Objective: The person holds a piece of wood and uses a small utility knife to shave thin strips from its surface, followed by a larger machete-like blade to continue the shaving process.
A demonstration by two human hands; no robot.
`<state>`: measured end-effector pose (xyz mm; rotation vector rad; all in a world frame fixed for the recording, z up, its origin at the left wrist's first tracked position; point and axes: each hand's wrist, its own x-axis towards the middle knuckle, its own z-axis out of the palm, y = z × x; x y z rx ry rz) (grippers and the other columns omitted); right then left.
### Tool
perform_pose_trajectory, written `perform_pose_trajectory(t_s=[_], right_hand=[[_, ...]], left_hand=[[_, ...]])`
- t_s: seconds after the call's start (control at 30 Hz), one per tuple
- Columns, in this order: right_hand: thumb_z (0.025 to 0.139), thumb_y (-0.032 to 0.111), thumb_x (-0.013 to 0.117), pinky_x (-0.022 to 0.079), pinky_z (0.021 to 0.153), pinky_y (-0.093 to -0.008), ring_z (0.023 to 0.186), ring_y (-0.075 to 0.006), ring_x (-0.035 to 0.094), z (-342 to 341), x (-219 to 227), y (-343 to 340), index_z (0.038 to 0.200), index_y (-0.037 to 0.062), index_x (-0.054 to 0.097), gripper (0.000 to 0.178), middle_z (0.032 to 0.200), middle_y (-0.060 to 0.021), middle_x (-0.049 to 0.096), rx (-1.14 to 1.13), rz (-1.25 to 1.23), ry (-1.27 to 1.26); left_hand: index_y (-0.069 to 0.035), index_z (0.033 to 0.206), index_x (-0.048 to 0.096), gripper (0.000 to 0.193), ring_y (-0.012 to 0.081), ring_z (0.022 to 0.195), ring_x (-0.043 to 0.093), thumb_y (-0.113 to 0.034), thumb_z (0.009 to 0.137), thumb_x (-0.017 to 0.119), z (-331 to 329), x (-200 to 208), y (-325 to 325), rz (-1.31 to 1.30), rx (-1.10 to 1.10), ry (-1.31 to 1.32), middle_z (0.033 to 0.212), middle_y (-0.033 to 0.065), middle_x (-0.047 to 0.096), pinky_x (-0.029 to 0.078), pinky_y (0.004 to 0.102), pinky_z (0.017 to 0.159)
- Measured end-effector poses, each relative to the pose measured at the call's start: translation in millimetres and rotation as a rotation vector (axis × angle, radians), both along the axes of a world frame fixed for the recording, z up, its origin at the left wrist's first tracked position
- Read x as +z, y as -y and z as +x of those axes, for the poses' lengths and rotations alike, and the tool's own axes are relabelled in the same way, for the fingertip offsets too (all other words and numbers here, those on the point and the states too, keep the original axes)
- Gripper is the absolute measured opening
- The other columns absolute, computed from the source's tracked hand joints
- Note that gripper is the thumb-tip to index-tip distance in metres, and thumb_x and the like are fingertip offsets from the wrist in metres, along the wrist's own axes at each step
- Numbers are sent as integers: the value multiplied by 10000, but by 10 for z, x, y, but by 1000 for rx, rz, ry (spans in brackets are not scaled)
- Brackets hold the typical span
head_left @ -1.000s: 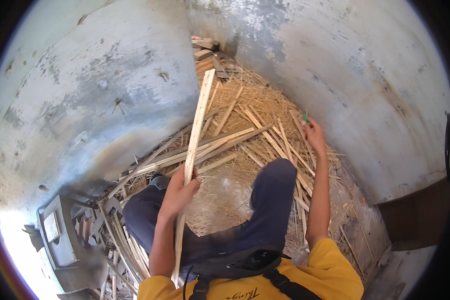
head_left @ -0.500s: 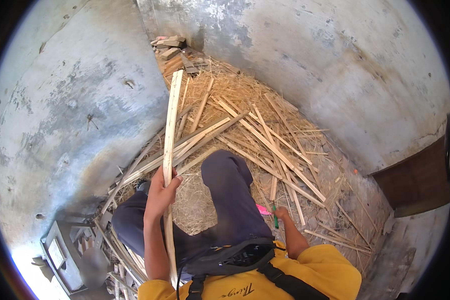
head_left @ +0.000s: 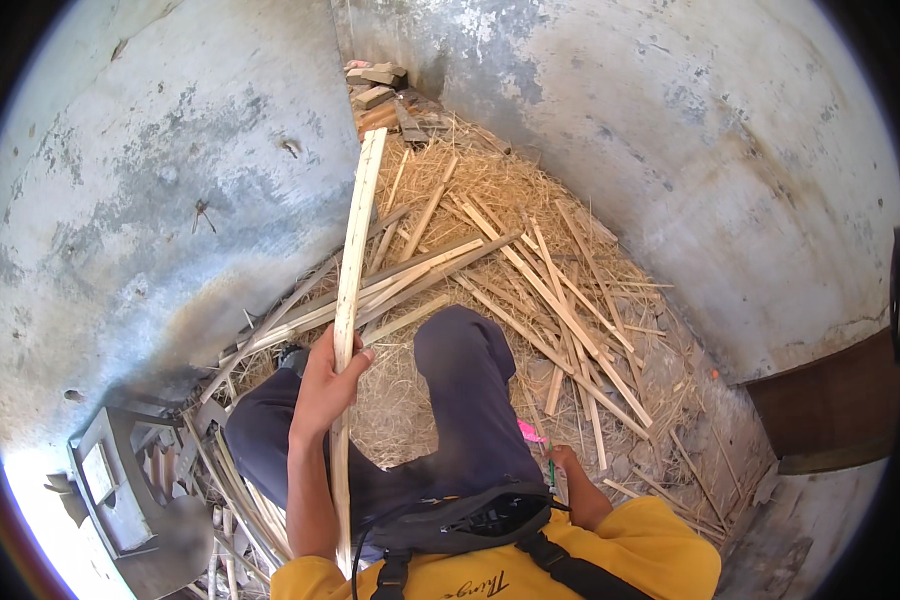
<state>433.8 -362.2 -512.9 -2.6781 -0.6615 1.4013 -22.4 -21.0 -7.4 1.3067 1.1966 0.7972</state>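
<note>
My left hand (head_left: 330, 385) is wrapped round a long, pale wooden strip (head_left: 356, 235). The strip stands steeply in front of me; its upper end rises over the straw and its lower part runs down past my forearm. Low at my right side, my right hand (head_left: 564, 458) is closed on a thin green handle (head_left: 552, 470). The working end of that tool cannot be made out. Just beyond the hand lies a bright pink piece (head_left: 530, 431), beside my right thigh. Between my knees the floor is strewn with straw and shavings.
Several wooden strips (head_left: 560, 312) lie crossed on the straw (head_left: 500, 180) ahead. Wood blocks (head_left: 376, 95) are stacked in the far corner. A grey wooden frame (head_left: 120, 490) stands at lower left, a brown board (head_left: 820, 400) at right. Stained walls enclose both sides.
The view has swung slightly left, shifting the scene rightward. My left hand still grips the strip. My right hand has drawn back a little, and less of the green handle shows.
</note>
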Motion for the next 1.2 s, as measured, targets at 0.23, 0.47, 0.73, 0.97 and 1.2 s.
perform_pose_trajectory(t_s=[0.23,0.47,0.73,0.97,1.2], right_hand=[[830,505,733,584,940,-453,1034,-367,765,88,-273,-116,1060,94,820,479,1053,-188,800,308,169,76],[776,242,860,586,656,-367,680,-196,725,-128,-198,-301,986,88,819,264,814,-85,777,2,161,-1],[794,278,860,612,796,-386,850,-241,783,-270,107,-356,1025,70,822,313,930,-130,813,11,127,48],[813,321,850,601,912,-400,984,-274,786,-203,364,-288,1055,73,836,346,1034,-159,821,262,83,178],[869,485,717,581,996,-423,1144,-356,742,548,-384,464,1154,181,823,430,1189,-167,785,57,76,-41]], left_hand=[[-65,1056,561,183,49,537,481,-129,999,723,-33,50,5,-12,-12,-2,738,-36,520,401,249,489],[-69,1070,558,199,45,565,482,-132,992,729,-2,70,9,-14,-15,-7,775,-36,528,398,243,498],[-72,1070,556,202,46,596,482,-137,989,730,-34,4,8,2,-18,-18,781,-38,527,395,246,517],[-76,1069,555,206,45,610,475,-134,986,734,22,2,-2,11,-40,-22,791,-40,524,391,248,520],[-71,1083,548,207,39,550,487,-113,988,727,-93,-29,15,-4,-6,-7,735,-47,514,411,238,493]])
